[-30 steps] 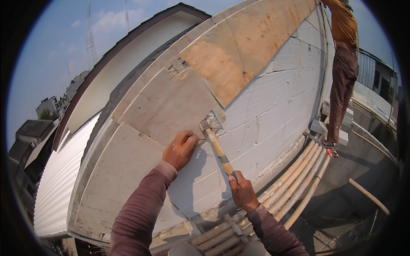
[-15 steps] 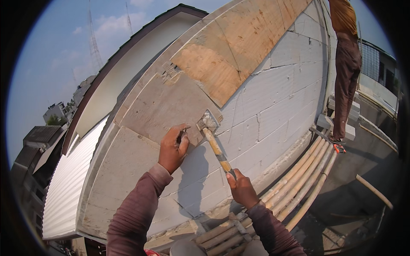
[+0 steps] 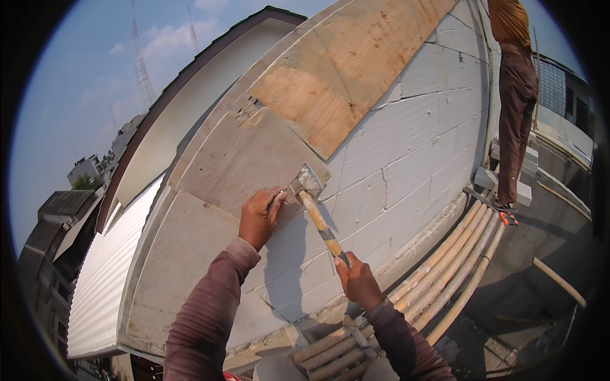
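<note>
My right hand (image 3: 361,282) is closed round the lower end of a hammer (image 3: 323,223). Its wooden handle has dark bands, and the broad metal head is crusted with pale grey. That head is over the lower edge of a grey-brown plywood panel (image 3: 238,159), beside my left fingertips. My left hand (image 3: 259,216) is raised to the panel, thumb and fingers pinched together; whatever small thing they hold is too small to make out. An orange-brown plywood sheet (image 3: 337,82) adjoins the panel higher up. Behind both stands a white block wall (image 3: 406,152).
Bamboo poles (image 3: 445,260) run along the wall's foot, below my right arm. On the right stands another person (image 3: 516,108) in dark trousers, near grey blocks (image 3: 522,190) and an orange-and-black object (image 3: 508,219). White corrugated roofing (image 3: 108,273) lies beyond the panels' left edge.
My left hand has shifted slightly right and its fingers have closed nearer to the hammer head. The hammer has barely moved. The view has shifted slightly.
</note>
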